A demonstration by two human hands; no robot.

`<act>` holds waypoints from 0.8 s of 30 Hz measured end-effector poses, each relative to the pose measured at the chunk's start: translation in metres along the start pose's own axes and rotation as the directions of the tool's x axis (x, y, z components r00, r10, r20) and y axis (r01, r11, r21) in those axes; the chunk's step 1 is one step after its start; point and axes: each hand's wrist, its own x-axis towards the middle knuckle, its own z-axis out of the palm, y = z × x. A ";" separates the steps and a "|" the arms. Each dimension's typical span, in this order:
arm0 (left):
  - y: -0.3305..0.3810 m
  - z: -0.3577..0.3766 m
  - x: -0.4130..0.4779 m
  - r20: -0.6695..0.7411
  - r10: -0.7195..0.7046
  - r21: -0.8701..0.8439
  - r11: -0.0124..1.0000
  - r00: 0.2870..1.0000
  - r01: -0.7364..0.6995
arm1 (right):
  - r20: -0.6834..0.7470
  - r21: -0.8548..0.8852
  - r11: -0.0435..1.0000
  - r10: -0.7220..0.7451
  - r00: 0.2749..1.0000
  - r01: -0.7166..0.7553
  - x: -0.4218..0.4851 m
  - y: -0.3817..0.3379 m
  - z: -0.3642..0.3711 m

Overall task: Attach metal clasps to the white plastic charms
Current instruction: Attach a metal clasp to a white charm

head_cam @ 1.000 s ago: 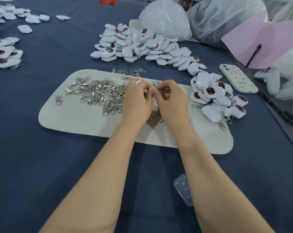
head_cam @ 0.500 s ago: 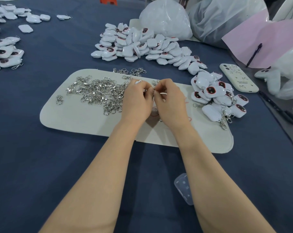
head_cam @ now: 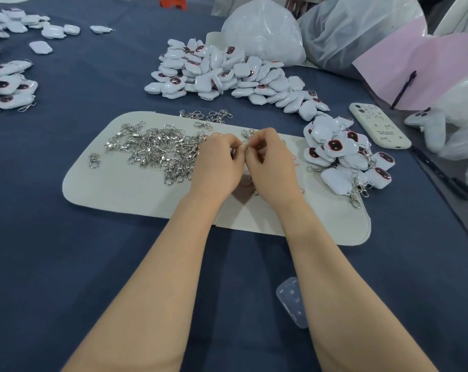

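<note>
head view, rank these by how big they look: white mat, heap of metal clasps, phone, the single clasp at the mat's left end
1. white mat
2. heap of metal clasps
3. phone, which lies a little farther from the camera than the heap
4. single clasp, by far the smallest

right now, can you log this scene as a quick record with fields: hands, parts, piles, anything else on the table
left hand: fingers curled, pinching a clasp together with the right hand, above the mat
right hand: fingers curled on the same clasp
loose clasps: heap on the mat, left of the hands
loose charms: big pile beyond the mat
finished charms: pile with clasps on, at the mat's right end
other: phone right of that pile; blue tablecloth under everything
</note>
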 end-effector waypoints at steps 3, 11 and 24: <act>0.000 -0.003 -0.001 0.003 0.034 0.079 0.996 0.999 -0.034 | 0.016 0.000 1.000 0.010 1.000 -0.010 -0.001 0.001 -0.001; 0.002 -0.007 -0.002 0.061 0.027 0.149 0.988 0.998 -0.036 | 0.054 -0.061 0.998 -0.026 0.998 0.030 -0.001 0.003 -0.005; 0.008 -0.007 -0.001 0.044 -0.108 -0.181 0.977 0.993 0.114 | -0.015 0.090 0.996 0.006 1.000 -0.005 0.002 0.002 0.001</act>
